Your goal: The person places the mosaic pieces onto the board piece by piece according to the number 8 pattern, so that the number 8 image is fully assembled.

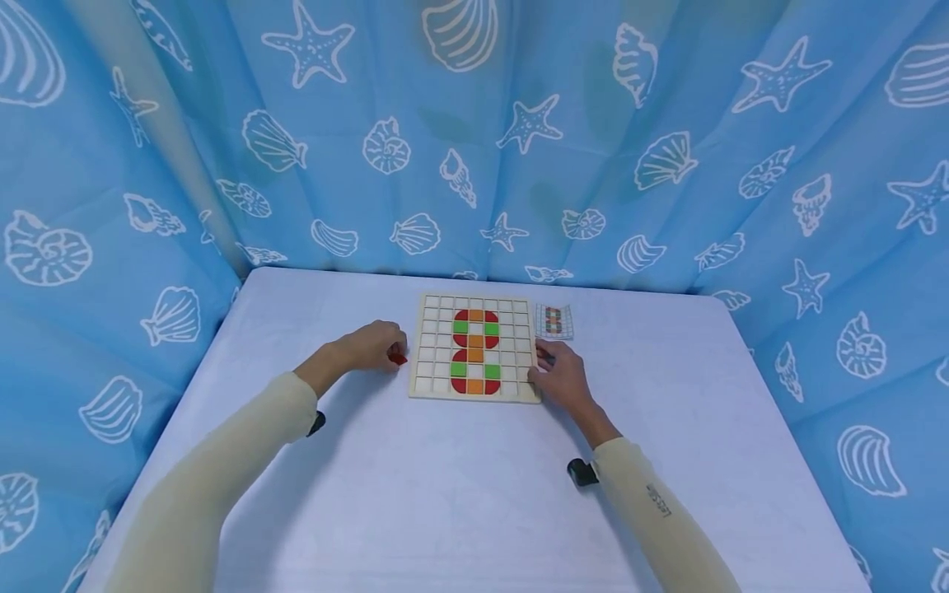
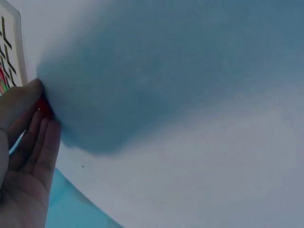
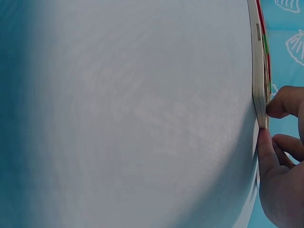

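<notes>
My left hand (image 1: 378,344) is just left of the wooden grid board (image 1: 439,367), close over the table. Thumb and fingers pinch a small red piece (image 1: 397,358), which also shows as a red sliver (image 2: 45,107) in the left wrist view. On the board, red, green and orange tiles (image 1: 475,354) form a figure like an 8. My right hand (image 1: 565,375) holds the board's right edge near the front corner. In the right wrist view, the board (image 3: 259,80) appears edge-on, with curled fingers and thumb (image 3: 267,147) at its corner.
A small pattern card (image 1: 554,322) with a matching coloured figure lies beside the board's back right corner. The white-covered table (image 1: 460,494) is bordered by a blue curtain (image 1: 474,165) with white seashells and starfish at the back and sides.
</notes>
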Demonstrator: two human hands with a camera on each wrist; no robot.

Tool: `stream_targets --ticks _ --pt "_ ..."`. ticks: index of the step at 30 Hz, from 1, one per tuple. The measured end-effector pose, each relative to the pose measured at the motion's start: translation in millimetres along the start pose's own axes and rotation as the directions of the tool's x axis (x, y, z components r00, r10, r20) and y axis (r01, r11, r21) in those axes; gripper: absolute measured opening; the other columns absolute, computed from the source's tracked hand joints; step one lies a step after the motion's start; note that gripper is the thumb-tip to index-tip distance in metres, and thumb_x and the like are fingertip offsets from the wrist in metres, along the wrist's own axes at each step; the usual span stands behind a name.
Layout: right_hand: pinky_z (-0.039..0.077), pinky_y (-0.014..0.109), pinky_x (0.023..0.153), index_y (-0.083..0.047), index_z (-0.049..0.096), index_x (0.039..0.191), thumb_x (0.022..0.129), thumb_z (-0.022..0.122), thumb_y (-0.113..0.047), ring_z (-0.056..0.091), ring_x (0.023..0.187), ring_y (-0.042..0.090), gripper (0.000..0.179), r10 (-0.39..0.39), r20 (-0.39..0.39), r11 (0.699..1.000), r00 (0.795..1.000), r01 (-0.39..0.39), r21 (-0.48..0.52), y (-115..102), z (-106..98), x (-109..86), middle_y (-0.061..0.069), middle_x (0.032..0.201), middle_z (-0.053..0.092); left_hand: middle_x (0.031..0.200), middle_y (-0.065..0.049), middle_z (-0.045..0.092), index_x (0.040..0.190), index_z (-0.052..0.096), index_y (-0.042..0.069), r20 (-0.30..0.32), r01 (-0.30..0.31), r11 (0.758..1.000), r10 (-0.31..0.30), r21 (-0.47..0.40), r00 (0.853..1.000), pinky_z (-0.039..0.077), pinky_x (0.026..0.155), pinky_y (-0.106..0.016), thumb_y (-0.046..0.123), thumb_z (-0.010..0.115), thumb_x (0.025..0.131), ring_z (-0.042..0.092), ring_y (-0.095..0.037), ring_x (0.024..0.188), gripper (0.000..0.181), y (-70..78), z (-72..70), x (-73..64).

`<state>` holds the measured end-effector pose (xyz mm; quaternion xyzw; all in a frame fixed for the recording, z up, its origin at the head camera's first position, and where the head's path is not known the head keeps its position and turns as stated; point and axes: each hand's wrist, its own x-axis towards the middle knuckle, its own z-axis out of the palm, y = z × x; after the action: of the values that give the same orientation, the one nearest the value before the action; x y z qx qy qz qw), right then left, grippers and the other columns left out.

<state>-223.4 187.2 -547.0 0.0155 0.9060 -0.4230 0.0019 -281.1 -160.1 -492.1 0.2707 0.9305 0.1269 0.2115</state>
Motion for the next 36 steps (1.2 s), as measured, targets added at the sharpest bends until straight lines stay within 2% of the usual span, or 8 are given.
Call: stream_targets --ticks 5,15,24,32,36 --pt "0.048 0.032 0.095 -0.004 0.048 0.142 0.085 0.068 -0.011 0.057 0.115 0.022 0.06 -0.006 0.005 1.0 1.0 0.006 -0.001 1 0 -0.2 0.011 0.122 0.054 0.101 0.0 0.06 0.11 0.069 0.012 -0.043 -0.025 0.999 0.023 -0.027 0.999 0.051 0.087 -0.031 0.014 0.078 0.082 0.055 -0.017 0.092 0.03 -5.5 4.2 2.4" --pt "0.048 0.033 0.095 -0.003 0.048 0.141 0.085 0.068 -0.01 0.057 0.116 0.022 0.06 -0.01 0.006 1.0 1.0 0.01 0.002 1 0 0.6 0.011 0.123 0.054 0.1 0.0 0.061 0.104 0.07 0.013 -0.112 -0.038 0.998 0.034 -0.039 0.993 0.052 0.086 -0.032 0.013 0.079 0.08 0.055 -0.017 0.092 0.025 -12.1 12.4 3.7" --pt "0.048 0.032 0.095 -0.005 0.048 0.141 0.086 0.069 -0.011 0.057 0.116 0.022 0.059 -0.006 0.005 1.0 1.0 0.006 -0.007 1 1 1.8 0.01 0.123 0.054 0.1 0.001 0.059 0.107 0.07 0.013 -0.111 -0.03 0.997 0.022 -0.073 0.994 0.051 0.084 -0.03 0.012 0.079 0.079 0.054 -0.017 0.091 0.03 -10.9 12.2 4.2" --pt "0.048 0.032 0.095 -0.005 0.048 0.142 0.087 0.068 -0.011 0.057 0.116 0.021 0.059 -0.019 0.005 1.0 1.0 0.019 -0.003 1 1 1.1 0.01 0.124 0.054 0.1 0.001 0.06 0.107 0.071 0.014 -0.103 0.015 0.995 -0.024 -0.094 0.994 0.052 0.083 -0.031 0.015 0.079 0.08 0.055 -0.018 0.092 0.028 -11.2 12.6 4.7" --pt "0.048 0.032 0.095 -0.004 0.049 0.141 0.086 0.069 -0.01 0.057 0.115 0.021 0.059 -0.018 -0.002 1.0 1.0 0.018 0.005 1 1 1.4 0.01 0.122 0.054 0.097 0.001 0.06 0.105 0.071 0.014 -0.128 -0.017 0.996 0.006 -0.087 0.992 0.052 0.081 -0.029 0.015 0.08 0.079 0.054 -0.017 0.09 0.027 -9.8 10.0 6.7"
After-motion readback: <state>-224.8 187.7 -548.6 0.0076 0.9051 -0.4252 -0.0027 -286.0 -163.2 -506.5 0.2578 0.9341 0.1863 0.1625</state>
